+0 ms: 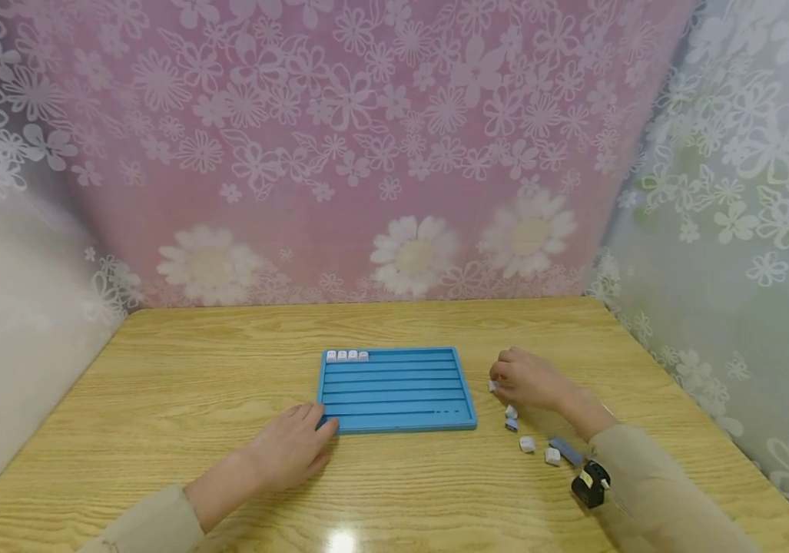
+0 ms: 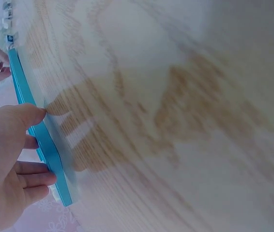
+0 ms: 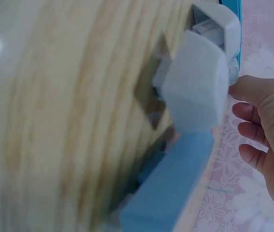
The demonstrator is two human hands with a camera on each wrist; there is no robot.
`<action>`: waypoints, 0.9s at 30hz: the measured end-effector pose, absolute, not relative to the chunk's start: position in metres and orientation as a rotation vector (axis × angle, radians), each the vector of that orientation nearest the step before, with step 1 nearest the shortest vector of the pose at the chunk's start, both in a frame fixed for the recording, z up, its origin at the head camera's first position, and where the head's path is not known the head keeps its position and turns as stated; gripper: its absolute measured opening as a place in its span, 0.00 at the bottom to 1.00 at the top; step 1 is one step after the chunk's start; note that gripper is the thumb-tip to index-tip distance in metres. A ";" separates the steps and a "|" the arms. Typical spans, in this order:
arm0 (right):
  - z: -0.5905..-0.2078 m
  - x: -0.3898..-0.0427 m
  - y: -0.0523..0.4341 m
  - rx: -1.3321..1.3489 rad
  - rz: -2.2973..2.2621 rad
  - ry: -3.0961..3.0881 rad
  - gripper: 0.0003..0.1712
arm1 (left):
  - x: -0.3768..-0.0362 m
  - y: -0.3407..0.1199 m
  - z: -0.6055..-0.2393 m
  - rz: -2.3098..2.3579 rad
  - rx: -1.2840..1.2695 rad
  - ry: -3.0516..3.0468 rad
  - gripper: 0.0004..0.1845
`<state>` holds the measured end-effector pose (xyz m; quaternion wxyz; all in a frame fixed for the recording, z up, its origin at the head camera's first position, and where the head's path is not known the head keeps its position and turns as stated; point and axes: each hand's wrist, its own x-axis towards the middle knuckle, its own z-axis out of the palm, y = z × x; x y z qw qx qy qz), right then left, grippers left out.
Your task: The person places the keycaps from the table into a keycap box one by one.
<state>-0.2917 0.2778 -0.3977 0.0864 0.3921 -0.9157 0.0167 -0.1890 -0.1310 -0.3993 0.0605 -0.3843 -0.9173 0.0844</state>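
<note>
My left hand (image 1: 292, 445) is at the near left corner of a blue ridged tray (image 1: 394, 422), holding it with the thumb on the front edge. In the left wrist view the other fingers of that hand bend around the tray's corner. Four small white keycaps (image 1: 342, 356) stand in a row in the tray's far left slot. Right of the tray, my right hand (image 1: 525, 379) pinches a white keycap (image 1: 493, 386) low over the table. In the right wrist view this keycap (image 3: 233, 71) shows at the thumb tip, partly hidden behind other keycaps.
Loose white keycaps (image 1: 527, 444) and a long blue-grey keycap (image 1: 565, 451) lie near my right forearm on the wooden table (image 1: 228, 346). One white keycap (image 3: 195, 82) shows its stem underneath. A black device (image 1: 590, 485) sits at the right wrist. Flowered cloth (image 1: 394, 153) hangs behind.
</note>
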 end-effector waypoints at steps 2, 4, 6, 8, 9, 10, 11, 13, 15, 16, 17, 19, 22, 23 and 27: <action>-0.397 -0.292 0.277 1.164 0.040 -2.730 0.07 | -0.189 -0.131 -0.399 0.258 -1.163 -2.775 0.23; -0.398 -0.292 0.277 1.162 0.032 -2.729 0.07 | -0.188 -0.131 -0.398 0.259 -1.166 -2.774 0.23; -0.398 -0.292 0.277 1.156 0.033 -2.735 0.07 | -0.188 -0.131 -0.398 0.260 -1.168 -2.777 0.23; -0.399 -0.292 0.277 1.141 0.039 -2.741 0.07 | -0.187 -0.130 -0.397 0.260 -1.171 -2.777 0.23; -0.399 -0.292 0.277 1.138 0.043 -2.742 0.07 | -0.187 -0.130 -0.397 0.258 -1.172 -2.777 0.23; -0.399 -0.292 0.276 1.136 0.048 -2.743 0.07 | -0.187 -0.130 -0.397 0.256 -1.171 -2.778 0.23; -0.399 -0.292 0.276 1.137 0.049 -2.742 0.07 | -0.188 -0.130 -0.397 0.254 -1.168 -2.780 0.23; -0.397 -0.293 0.276 1.131 0.046 -2.741 0.07 | -0.188 -0.130 -0.397 0.245 -1.166 -2.780 0.23; -0.396 -0.294 0.276 1.124 0.052 -2.733 0.07 | -0.187 -0.131 -0.397 0.239 -1.163 -2.778 0.23; -0.395 -0.294 0.275 1.121 0.056 -2.727 0.07 | -0.187 -0.131 -0.397 0.237 -1.162 -2.776 0.23; -0.393 -0.295 0.275 1.113 0.063 -2.720 0.06 | -0.187 -0.131 -0.397 0.237 -1.161 -2.775 0.23; -0.391 -0.295 0.273 1.112 0.085 -2.700 0.06 | -0.187 -0.131 -0.397 0.236 -1.160 -2.771 0.23; -0.386 -0.296 0.268 1.124 0.108 -2.680 0.05 | -0.187 -0.131 -0.398 0.242 -1.156 -2.768 0.22; -0.384 -0.296 0.266 1.129 0.112 -2.676 0.05 | -0.187 -0.131 -0.399 0.245 -1.156 -2.768 0.23; -0.376 -0.297 0.257 1.147 0.115 -2.680 0.05 | -0.187 -0.130 -0.399 0.251 -1.153 -2.773 0.23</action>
